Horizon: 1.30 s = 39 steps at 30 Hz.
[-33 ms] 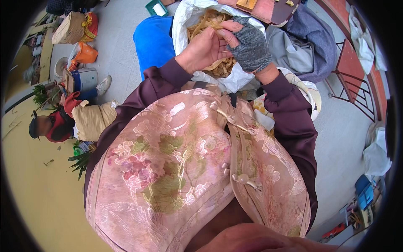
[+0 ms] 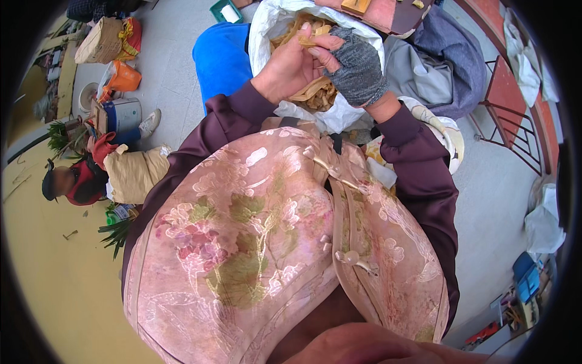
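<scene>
My left hand point(image 2: 285, 70) and my right hand point(image 2: 359, 70) meet over an open white woven sack point(image 2: 262, 36). A thin, tan, dry strip point(image 2: 312, 42), husk-like or leaf-like, is pinched between their fingertips. Its exact kind cannot be made out. A dark grey fingerless glove or wrap covers my right palm and wrist; the left is bare. Inside the sack, below my hands, lie more tan, crinkled pieces point(image 2: 318, 98), partly hidden by my fingers.
A blue cloth-like bulk point(image 2: 221, 57) touches the sack's left side. Grey cloth sacks point(image 2: 433, 70) lie at its right, beyond them a reddish folding chair point(image 2: 506, 103). A small wooden block point(image 2: 356, 6) rests behind. At left are an orange bucket point(image 2: 125, 79) and another person point(image 2: 82, 182).
My left hand's fingers have lifted and come up to the strip beside my right fingertips. My right hand has shifted slightly left and down.
</scene>
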### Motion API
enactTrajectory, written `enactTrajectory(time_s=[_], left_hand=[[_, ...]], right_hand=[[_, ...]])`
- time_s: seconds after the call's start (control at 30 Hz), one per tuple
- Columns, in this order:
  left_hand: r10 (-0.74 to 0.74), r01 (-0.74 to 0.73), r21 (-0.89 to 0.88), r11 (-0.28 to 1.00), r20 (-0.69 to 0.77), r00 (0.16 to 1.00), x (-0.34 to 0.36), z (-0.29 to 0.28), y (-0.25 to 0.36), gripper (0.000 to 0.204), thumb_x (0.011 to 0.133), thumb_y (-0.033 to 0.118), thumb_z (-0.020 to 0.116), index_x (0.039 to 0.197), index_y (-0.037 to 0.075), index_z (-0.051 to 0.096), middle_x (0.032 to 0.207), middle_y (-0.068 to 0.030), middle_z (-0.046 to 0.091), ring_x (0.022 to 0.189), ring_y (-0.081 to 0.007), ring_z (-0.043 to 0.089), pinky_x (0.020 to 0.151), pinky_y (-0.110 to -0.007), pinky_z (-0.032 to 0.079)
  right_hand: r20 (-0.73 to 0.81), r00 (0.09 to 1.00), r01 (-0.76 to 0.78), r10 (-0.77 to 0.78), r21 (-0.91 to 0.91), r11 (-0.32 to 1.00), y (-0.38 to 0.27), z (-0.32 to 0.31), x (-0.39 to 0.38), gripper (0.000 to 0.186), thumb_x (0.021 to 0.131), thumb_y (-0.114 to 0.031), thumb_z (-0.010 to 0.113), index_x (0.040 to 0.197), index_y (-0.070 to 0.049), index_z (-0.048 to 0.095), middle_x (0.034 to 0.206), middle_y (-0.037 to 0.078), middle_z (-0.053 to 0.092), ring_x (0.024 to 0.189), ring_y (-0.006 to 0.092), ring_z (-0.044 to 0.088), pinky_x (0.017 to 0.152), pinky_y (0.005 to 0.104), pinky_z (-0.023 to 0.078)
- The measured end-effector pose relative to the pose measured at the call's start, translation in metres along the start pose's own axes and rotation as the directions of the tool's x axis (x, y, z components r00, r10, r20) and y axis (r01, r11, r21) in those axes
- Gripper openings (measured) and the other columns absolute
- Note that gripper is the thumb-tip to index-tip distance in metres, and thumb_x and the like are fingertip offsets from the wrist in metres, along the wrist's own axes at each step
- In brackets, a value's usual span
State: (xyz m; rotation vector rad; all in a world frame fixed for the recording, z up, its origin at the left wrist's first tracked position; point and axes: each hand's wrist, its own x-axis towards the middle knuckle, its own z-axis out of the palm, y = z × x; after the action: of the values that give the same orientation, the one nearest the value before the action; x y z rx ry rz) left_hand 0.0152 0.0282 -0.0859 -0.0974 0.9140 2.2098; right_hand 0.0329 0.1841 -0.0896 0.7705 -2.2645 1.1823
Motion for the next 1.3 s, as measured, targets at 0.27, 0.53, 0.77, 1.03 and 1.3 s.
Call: enactTrajectory(time_s=[0.27,0.53,0.77,1.03,1.3], left_hand=[[0.098,-0.042,0.223,0.974,-0.25,0.963,0.011,0.025,-0.005,0.028,0.098,0.017,0.037,0.121,0.006,0.049,0.106,-0.0029,0.056,0.086,-0.0111,0.053,0.082,-0.028,0.044],[0.167,-0.278,0.96,0.038,0.268,0.949,0.014,0.011,0.007,0.019,0.093,0.01,0.043,0.106,0.005,0.057,0.085,-0.0048,0.058,0.075,-0.0163,0.051,0.073,-0.032,0.043],[0.551,-0.406,0.763,-0.502,0.645,0.53,0.01,0.024,0.017,0.033,0.075,-0.004,0.054,0.104,0.009,0.057,0.087,-0.0095,0.054,0.084,-0.0303,0.051,0.075,-0.039,0.042],[0.671,-0.431,0.858,-0.279,0.495,0.552,0.006,0.03,0.02,0.005,0.086,0.007,0.058,0.09,0.003,0.057,0.09,-0.009,0.046,0.085,-0.022,0.048,0.075,-0.03,0.042],[0.306,-0.342,0.414,0.843,0.152,0.94,0.015,0.025,0.014,0.02,0.092,0.003,0.042,0.11,0.001,0.049,0.109,-0.0069,0.055,0.103,-0.0146,0.052,0.091,-0.026,0.04]], right_hand=[[0.188,0.847,-0.507,0.497,0.57,0.647,0.014,0.001,0.002,0.026,0.088,-0.029,0.059,0.093,-0.005,0.064,0.086,0.01,0.063,0.08,0.0269,0.061,0.074,0.035,0.047],[-0.211,0.918,0.237,-0.337,-0.389,0.89,0.033,-0.01,0.003,0.019,0.092,-0.023,0.055,0.096,-0.005,0.062,0.073,0.01,0.06,0.068,0.0239,0.058,0.064,0.0321,0.046],[0.314,0.769,-0.495,0.556,0.844,0.208,0.018,-0.01,0.009,0.019,0.091,-0.023,0.055,0.09,-0.004,0.059,0.069,0.002,0.054,0.06,0.0107,0.052,0.056,0.0229,0.042],[0.054,0.984,-0.176,0.168,0.213,0.961,-0.002,-0.025,0.015,0.032,0.093,-0.033,0.05,0.089,-0.003,0.057,0.075,0.014,0.059,0.073,0.031,0.058,0.064,0.0357,0.045],[-0.052,0.992,-0.107,0.113,0.104,0.989,0.013,-0.039,0.024,0.025,0.089,-0.024,0.057,0.096,0.0,0.062,0.077,0.011,0.061,0.069,0.0231,0.061,0.063,0.0322,0.047]])
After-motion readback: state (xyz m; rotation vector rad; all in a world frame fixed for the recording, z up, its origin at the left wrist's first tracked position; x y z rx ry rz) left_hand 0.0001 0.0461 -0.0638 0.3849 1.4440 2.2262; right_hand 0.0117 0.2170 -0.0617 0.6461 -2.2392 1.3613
